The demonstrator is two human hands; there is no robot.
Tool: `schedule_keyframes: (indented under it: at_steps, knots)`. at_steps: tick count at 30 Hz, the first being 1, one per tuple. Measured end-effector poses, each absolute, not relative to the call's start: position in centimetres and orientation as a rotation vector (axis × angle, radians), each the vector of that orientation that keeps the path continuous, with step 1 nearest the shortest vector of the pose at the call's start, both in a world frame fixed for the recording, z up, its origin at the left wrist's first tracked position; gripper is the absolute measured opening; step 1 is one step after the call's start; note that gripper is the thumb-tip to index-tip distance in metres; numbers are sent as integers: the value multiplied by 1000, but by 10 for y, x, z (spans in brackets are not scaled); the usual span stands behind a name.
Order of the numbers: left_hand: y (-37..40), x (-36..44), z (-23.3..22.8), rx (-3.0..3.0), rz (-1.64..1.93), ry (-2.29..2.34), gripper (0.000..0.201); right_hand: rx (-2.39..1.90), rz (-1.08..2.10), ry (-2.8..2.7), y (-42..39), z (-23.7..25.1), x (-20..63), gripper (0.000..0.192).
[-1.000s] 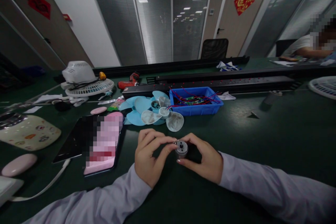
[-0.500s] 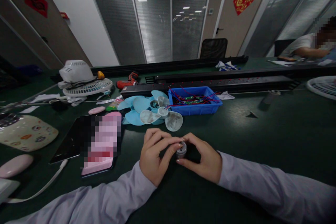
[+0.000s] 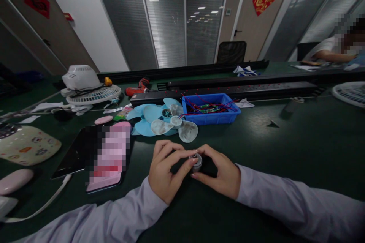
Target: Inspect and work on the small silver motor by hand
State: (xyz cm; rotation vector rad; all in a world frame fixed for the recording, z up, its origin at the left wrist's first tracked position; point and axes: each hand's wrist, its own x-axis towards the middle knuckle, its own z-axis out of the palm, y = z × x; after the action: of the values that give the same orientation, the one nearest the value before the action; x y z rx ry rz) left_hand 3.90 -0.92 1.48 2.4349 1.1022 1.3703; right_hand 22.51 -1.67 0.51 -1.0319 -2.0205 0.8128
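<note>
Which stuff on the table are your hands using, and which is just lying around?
In use:
- small silver motor, pinched by the left hand and the right hand

Lying about:
- fan blades, blue and clear
- blue bin of red wires
- phone
- white fan grille
- red drill
- power strip

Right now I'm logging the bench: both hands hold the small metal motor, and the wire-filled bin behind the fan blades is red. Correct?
Not quite. The bin is blue; only the wires in it are red, as the head view shows. The left hand and right hand do hold the small metal motor, with the fan blades beyond.
</note>
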Motion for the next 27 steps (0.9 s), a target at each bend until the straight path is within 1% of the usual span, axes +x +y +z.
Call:
schedule_keyframes:
  at_steps: [9,14,22,27]
  knots:
    - [-11,37,15,2569,1344,1118,21,-1003,834,-1998,-16,2,225,32]
    - [-13,39,14,2511,1317,1149,25,-1012,806,-2003,-16,4,225,29]
    - [-9,46,15,2250,1283,1169,15,-1020,833,-2007,-17,6,225,29]
    - [-10,48,18,2197,1395,1119,11,-1029,830,-2001,-17,5,225,30]
